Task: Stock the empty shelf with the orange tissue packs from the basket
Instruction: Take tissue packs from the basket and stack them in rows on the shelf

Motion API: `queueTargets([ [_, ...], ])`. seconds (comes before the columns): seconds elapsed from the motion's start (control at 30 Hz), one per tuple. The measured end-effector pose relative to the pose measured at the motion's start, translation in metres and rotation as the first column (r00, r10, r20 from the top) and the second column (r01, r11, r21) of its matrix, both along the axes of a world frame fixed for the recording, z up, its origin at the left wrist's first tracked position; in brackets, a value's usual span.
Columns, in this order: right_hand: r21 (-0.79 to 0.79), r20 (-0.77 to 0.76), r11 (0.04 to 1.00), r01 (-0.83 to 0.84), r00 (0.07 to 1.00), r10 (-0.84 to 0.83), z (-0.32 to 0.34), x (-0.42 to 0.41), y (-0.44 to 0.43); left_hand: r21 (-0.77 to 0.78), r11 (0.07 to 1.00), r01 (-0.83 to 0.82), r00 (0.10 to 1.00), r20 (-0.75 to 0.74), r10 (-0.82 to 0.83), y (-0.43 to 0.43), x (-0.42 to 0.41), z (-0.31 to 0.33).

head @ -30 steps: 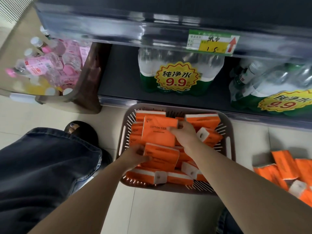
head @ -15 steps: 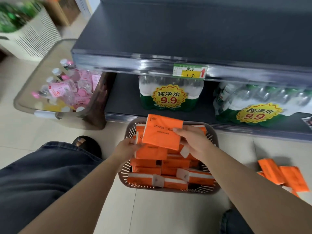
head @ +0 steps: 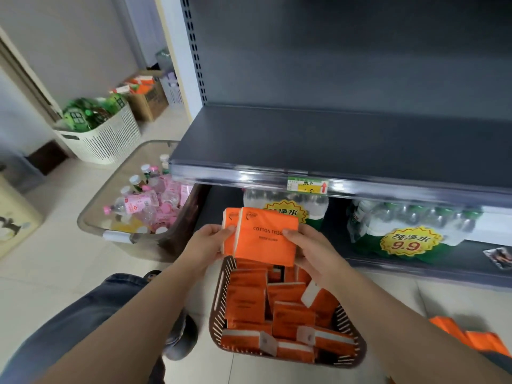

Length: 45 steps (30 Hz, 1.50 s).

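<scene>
Grey shelf (head: 332, 139) behind: L grip (head: 203, 246) & R grip (head: 313, 252) clasp prob. two upright tissue packs (head: 263, 242), print facing cam.

Floor: pale glossy tiles (head: 69, 273) with thin grout lines.
Wall: a plain grey-white wall (head: 83, 37) on the left, crossed by a slanting tan trim strip (head: 25, 79).
Rack: dark grey metal, with a flat shelf (head: 332, 139) in front of a back panel (head: 346, 51). A slotted upright (head: 198, 51) runs up its left edge, and a price tag (head: 307, 185) sits on the front strip.
Lower level: wrapped packs of water bottles (head: 410, 225) with yellow 9.9 stickers.
Floor, left: a clear tub (head: 94, 217) of pink-labelled bottles just beside the rack. Further back are a white slatted basket (head: 110, 137) of green bottles and a cardboard box (head: 146, 103).
Far left: a cream box (head: 13, 217) with a picture on it.
Light: soft and even, glinting on the front strip.
</scene>
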State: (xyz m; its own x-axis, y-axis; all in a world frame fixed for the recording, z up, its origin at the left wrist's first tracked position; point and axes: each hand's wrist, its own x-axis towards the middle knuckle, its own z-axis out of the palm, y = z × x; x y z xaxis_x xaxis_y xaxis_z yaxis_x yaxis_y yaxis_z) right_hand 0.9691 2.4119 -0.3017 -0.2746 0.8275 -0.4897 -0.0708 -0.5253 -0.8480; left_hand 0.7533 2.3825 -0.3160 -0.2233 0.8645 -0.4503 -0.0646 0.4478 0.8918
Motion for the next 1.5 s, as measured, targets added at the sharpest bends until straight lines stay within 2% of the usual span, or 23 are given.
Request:
queueTargets([
  [0.23, 0.127, -0.018, 0.992, -0.002, 1.000, 0.005, 0.044, -0.013, 0.010, 0.100, 0.995, -0.001, 1.000, -0.003, 0.001, 0.017, -0.004, 0.043],
  [0.43, 0.189, 0.055, 0.981, 0.041, 0.997, -0.052, 0.070, -0.025, 0.035, 0.239, 0.958, 0.161, 0.973, 0.125, -0.194, 0.040, -0.003, 0.078],
  [0.57, 0.253, 0.059, 0.964, 0.083, 0.993, -0.101, 0.083, -0.033, 0.059, 0.322, 0.913, 0.249, 0.945, 0.125, -0.302, 0.064, -0.012, 0.090],
  [0.77, 0.344, 0.053, 0.936, 0.067, 0.994, -0.091, 0.100, -0.049, 0.103, 0.384, 0.913, 0.136, 0.980, 0.084, -0.181, 0.109, -0.028, 0.109],
  [0.97, 0.349, -0.005, 0.933, 0.086, 0.996, -0.089, 0.102, -0.073, 0.162, 0.436, 0.883, 0.174, 0.979, 0.023, -0.204, 0.168, -0.042, 0.119],
  [1.17, 0.350, -0.042, 0.929, 0.118, 0.993, -0.110, 0.092, -0.095, 0.230, 0.440, 0.887, 0.137, 0.991, -0.060, -0.123, 0.232, -0.054, 0.106],
  [1.5, 0.411, 0.040, 0.911, 0.027, 0.998, -0.048, 0.067, -0.140, 0.316, 0.417, 0.906, 0.073, 0.994, -0.105, -0.032, 0.320, -0.094, 0.068],
])
